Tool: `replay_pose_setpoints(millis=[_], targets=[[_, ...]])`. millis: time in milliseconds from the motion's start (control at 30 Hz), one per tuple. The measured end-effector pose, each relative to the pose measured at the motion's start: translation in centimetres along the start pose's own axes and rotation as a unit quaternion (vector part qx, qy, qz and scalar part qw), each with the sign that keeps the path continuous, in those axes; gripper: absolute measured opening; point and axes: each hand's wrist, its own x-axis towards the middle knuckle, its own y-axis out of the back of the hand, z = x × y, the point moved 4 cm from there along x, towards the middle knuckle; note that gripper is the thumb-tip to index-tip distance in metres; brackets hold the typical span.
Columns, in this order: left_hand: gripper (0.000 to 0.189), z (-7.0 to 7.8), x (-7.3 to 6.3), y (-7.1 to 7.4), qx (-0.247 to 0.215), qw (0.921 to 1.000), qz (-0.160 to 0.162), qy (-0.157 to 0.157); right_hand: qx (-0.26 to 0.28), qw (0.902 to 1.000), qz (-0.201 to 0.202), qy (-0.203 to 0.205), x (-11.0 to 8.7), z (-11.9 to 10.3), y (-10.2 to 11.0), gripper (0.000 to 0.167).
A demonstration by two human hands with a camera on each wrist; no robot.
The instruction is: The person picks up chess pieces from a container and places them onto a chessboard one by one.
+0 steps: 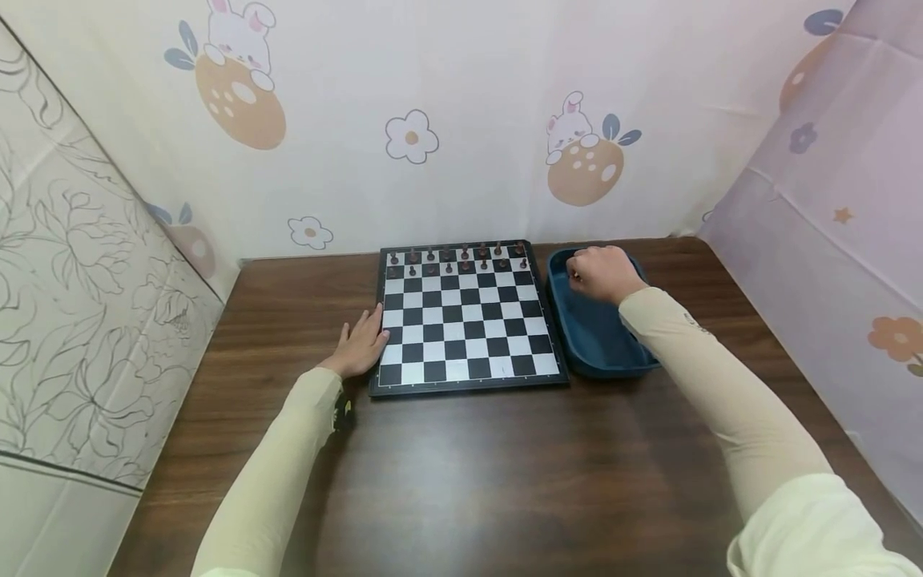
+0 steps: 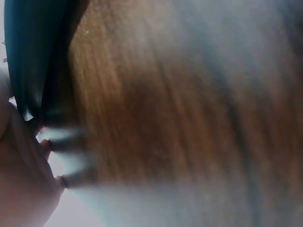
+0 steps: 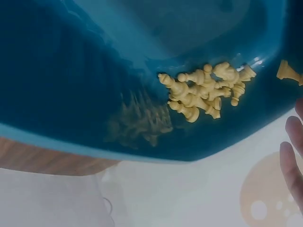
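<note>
A black-and-white chessboard (image 1: 461, 324) lies on the table. Two rows of dark reddish-brown chess pieces (image 1: 449, 267) stand along its far side. My left hand (image 1: 358, 344) rests at the board's left edge, fingers spread, fingertips on the rim. In the left wrist view, part of that hand (image 2: 26, 165) shows beside the dark board edge. Over the far part of a blue tray (image 1: 602, 340) is my right hand (image 1: 606, 274), its fingers bent. A cream chess piece (image 3: 289, 72) sticks out, base first, by its fingers (image 3: 292, 165); the pinching fingertips are out of frame.
Several cream chess pieces (image 3: 203, 90) lie heaped inside the tray, which stands against the board's right side. The brown wooden table (image 1: 461, 473) reaches back to a patterned curtain (image 1: 461, 184). Panels rise at both sides.
</note>
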Motion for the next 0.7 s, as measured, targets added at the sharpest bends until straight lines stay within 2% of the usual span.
replay_pose_setpoints(millis=[267,700], targets=[[0.062,-0.2,-0.1,-0.2,-0.011,0.9999,0.005,-0.008,0.006,0.9994,0.032,0.014,-0.4,-0.8,1.8,0.005],[0.062,-0.1,-0.1,0.0,-0.006,1.0000,0.000,0.008,0.010,0.9964,0.065,0.052,-1.1,-2.9,4.9,0.005]])
